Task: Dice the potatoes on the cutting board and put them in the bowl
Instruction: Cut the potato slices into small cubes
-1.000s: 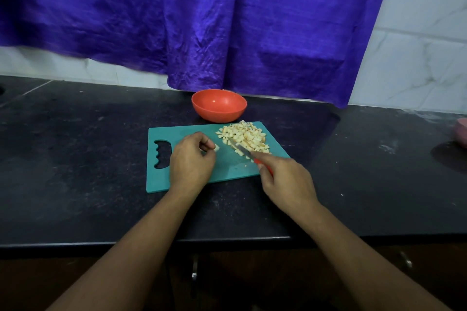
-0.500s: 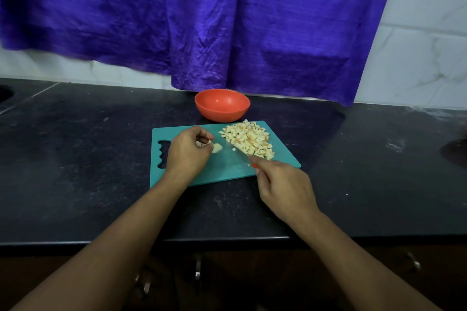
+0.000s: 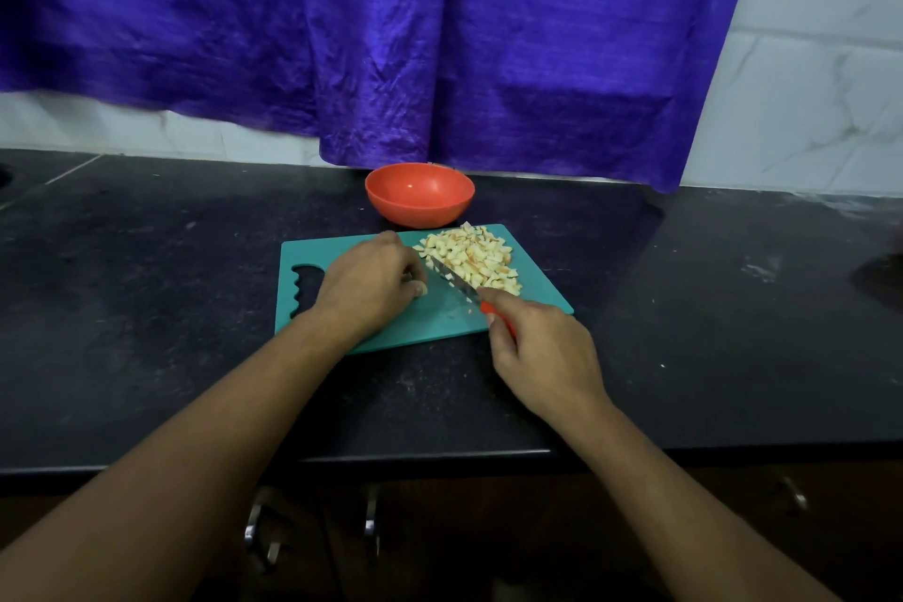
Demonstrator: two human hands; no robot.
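Left grip point(image 3: 371, 281) sits over the middle of the teal cutting board point(image 3: 332, 252), fingers curled down and pinching a last small potato piece point(image 3: 421, 289) against the board; most of that piece is hidden under the fingertips. Just beyond the board's far edge stands the orange bowl point(image 3: 420, 196), with no potato showing inside. The knife point(image 3: 452, 279) slants across the board's centre, its blade between the held piece and the heap of diced potatoes point(image 3: 471, 259) filling the board's far right corner. Right grip point(image 3: 545, 352) hangs over the board's near right edge, closed round the knife's red handle, forefinger reaching toward the blade.

Dicing looks almost finished, with nothing moved to the bowl yet. With so small a piece, the holding fingertips should tuck back behind the knuckles, and the piece should rest on its flattest face. Short downward cuts, tip kept on the board, seem safer than long strokes. Then the heap can be gathered and moved into the bowl, taking care that no bits spill onto the black table point(image 3: 146, 308).
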